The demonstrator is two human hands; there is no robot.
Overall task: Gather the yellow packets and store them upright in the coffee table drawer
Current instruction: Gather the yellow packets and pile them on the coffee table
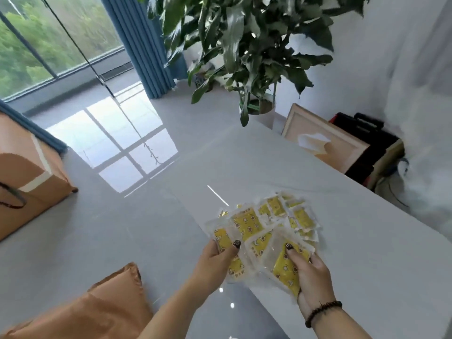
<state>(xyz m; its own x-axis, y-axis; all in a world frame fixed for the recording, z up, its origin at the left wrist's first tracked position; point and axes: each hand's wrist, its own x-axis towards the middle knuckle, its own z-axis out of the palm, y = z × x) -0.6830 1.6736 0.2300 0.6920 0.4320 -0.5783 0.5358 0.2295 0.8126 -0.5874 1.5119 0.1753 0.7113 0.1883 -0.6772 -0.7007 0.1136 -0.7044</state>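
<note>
Several yellow packets in clear wrapping lie fanned out in a loose overlapping pile near the front left corner of the white coffee table. My left hand grips the pile's left side, thumb on top of a packet. My right hand grips a packet on the right side of the pile, thumb pressed on it. Both hands hold the pile from its near edge. No drawer shows in this view.
A large potted plant stands beyond the table's far end. A framed picture and a black case lean by the wall on the right. An orange cushion lies at bottom left; an orange seat stands at left.
</note>
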